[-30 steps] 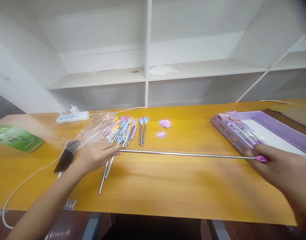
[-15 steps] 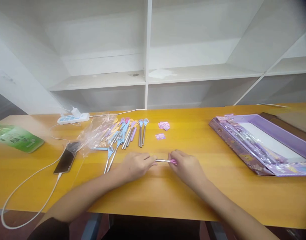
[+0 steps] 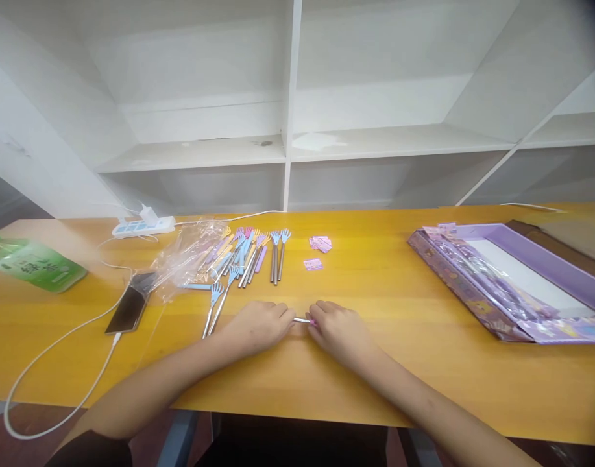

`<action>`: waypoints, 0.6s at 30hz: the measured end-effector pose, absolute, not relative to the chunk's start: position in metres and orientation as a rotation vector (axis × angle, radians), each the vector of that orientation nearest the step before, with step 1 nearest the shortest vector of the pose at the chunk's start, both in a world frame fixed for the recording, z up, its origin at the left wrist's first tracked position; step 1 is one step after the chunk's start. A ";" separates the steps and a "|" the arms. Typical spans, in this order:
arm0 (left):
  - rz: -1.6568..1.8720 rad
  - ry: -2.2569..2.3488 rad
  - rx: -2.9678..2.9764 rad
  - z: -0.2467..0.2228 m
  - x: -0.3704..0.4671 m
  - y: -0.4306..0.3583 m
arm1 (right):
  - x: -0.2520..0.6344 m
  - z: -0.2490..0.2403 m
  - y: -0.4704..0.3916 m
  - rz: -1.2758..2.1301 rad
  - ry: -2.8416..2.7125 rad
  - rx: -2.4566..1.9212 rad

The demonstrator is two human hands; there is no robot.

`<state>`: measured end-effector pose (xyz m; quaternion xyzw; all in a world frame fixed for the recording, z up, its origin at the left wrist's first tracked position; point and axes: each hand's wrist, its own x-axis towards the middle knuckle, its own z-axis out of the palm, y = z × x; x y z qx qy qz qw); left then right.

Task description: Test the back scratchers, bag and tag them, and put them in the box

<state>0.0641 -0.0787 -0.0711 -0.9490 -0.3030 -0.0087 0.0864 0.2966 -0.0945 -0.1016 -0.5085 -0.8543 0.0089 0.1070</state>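
Between my two hands is a back scratcher with a metal rod and a bit of pink at its right end. My left hand is closed round the rod's left part, and my right hand is closed on the pink end. Only a short length of metal shows between the fingers; the rest is hidden. Left of my hands lie two blue-headed back scratchers. Behind them is a pile of back scratchers in blue, yellow, purple and pink. Small pink printed cards lie beyond my right hand, with one card apart.
A purple display box with plastic-wrapped items stands at the right. Clear plastic bags, a phone on a white cable, a power strip and a green bottle lie at the left. White shelving rises behind the table.
My hands have come closer together, the right one moving left, so less of the metal rod shows between them. The other things on the table lie as before.
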 end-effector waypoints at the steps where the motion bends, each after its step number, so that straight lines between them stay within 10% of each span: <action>1: -0.040 -0.909 -2.822 -0.071 0.065 -0.079 | 0.296 -0.099 -0.094 0.015 -2.518 -1.472; 18: -0.077 -0.990 -2.635 -0.065 -0.002 -0.045 | 0.370 -0.082 -0.070 -0.093 -2.544 -1.782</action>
